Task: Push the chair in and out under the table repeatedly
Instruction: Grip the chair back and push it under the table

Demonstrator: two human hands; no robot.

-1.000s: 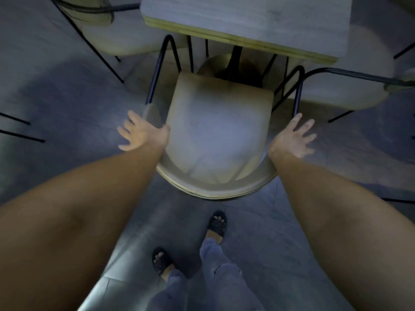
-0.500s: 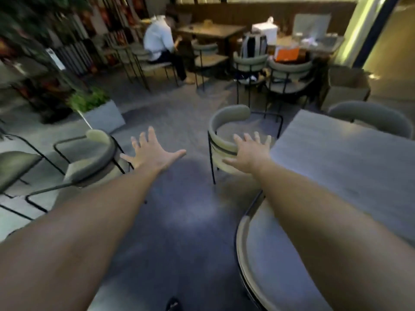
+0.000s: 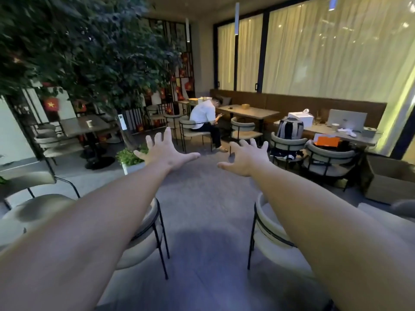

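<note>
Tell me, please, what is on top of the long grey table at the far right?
A white box, an open silver laptop and a pale cup; the grey backpack hides part of its left end.

Beige-cushioned chair [image 3: 267, 240] on a black frame, grey floor [image 3: 206, 198], pale yellow curtains [image 3: 336, 52], orange folder [image 3: 328, 141], white box [image 3: 300, 119], red flag [image 3: 51, 104] with yellow star, dark green tree [image 3: 78, 48]

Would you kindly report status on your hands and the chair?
Left hand and right hand open, spread mid-air, holding nothing. Left chair, right chair below arms, untouched. No obstruction seen.
</note>
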